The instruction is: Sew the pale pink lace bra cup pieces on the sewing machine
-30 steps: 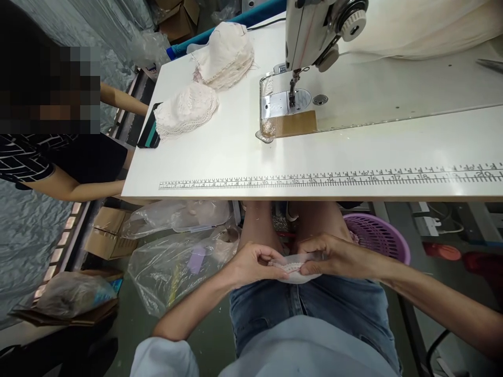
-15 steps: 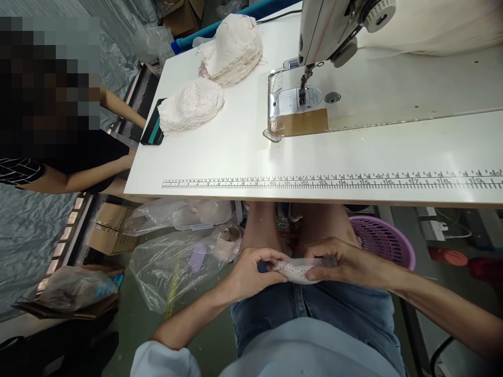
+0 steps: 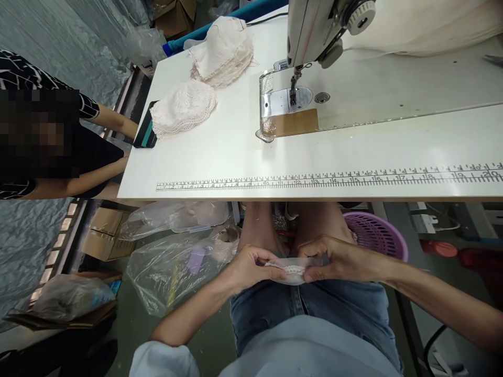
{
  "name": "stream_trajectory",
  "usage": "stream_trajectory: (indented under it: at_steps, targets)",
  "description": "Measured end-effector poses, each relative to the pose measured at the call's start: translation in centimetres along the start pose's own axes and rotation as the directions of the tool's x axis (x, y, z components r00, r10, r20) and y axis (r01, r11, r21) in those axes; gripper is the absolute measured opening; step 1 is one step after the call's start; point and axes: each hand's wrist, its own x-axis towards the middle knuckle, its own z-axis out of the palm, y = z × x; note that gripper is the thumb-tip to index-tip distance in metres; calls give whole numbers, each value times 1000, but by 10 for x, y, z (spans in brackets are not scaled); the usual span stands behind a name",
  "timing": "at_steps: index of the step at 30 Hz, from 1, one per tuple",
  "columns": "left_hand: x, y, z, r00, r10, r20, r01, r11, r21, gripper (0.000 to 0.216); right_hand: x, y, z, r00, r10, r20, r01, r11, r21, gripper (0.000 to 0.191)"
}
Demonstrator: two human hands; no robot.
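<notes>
Over my lap, below the table's front edge, both hands pinch a small white lace-trimmed fabric piece [image 3: 291,271]. My left hand [image 3: 251,267] is closed on its left end, my right hand [image 3: 338,259] closed on its right end. Above, a white sewing table [image 3: 220,157] carries a sewing machine [image 3: 314,31] with its needle over a metal plate [image 3: 281,102]. Two stacks of lace pieces lie on the table's left part: a near stack [image 3: 183,107] and a far stack [image 3: 223,50].
A printed ruler [image 3: 326,180] runs along the table's front edge. A purple basket [image 3: 377,233] stands under the table at right. Clear plastic bags [image 3: 176,256] and cardboard boxes [image 3: 106,235] lie on the floor at left. Another person's arm [image 3: 78,183] rests beside the table's left edge; a dark phone [image 3: 143,133] lies there.
My hands stay on the lace piece in my lap, fingers shifting slightly along its edge. The view swayed right and back. The person at left moved a little.
</notes>
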Motion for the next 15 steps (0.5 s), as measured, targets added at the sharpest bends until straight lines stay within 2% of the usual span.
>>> stream_trajectory:
  at_steps: [4,7,11,15]
  targets:
    - [-5,-4,-11,999,-43,-8,43,998,-36,39,0,1,-2,999,-38,19,37,999,14,37]
    - [-9,0,-15,998,-55,37,55,998,4,37,3,-2,1,998,-37,45,36,999,26,36]
    - [-7,10,-11,992,-9,129,-4,995,104,34,9,-7,2,996,-56,68,59,998,-30,35]
    - [-1,17,-6,994,-9,105,0,996,94,28,7,-10,-1,998,-36,57,39,998,-54,33]
